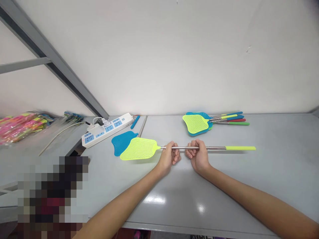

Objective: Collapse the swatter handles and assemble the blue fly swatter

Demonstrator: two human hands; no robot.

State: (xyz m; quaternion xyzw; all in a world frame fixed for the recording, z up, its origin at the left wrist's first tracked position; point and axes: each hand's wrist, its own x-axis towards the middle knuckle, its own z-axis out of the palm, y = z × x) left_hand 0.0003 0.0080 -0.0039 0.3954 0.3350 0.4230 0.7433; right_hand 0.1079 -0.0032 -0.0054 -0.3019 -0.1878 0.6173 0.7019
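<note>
"Which way did the yellow-green fly swatter [139, 149] lie from your hands?"

"It ran straight through both of them. Its long axis went left to right in front of you, roughly in line with the table's front edge, perforated head to the left, yellow-green grip [240, 148] to the right."

"Which hand was nearer which end?"

"Your left hand [169, 156] was just beside the head's neck, its fingers curled closed around the metal shaft [216, 148]. Your right hand [198, 155] was wrapped around the same shaft, nearer the grip but apart from it. A short stretch of bare metal showed between your two fists."

"Did the swatter rest on anything?"

"You seemed to have it a little above the grey table [231, 186]; a shadow showed under the grip. Its head overlapped a blue fly swatter [122, 142], though you couldn't tell if they touched."

"And around that?"

"Beyond the blue one, you had a white power strip [109, 129] with plugs in it, and a blue rod [135, 122] just beside its far end. Past your right hand, a pile of fly swatters [196, 123] lay near the pale wall [174, 59], handles pointing right. To your left, past a grey metal frame [63, 71], were plastic-wrapped packets [27, 127]."
</note>
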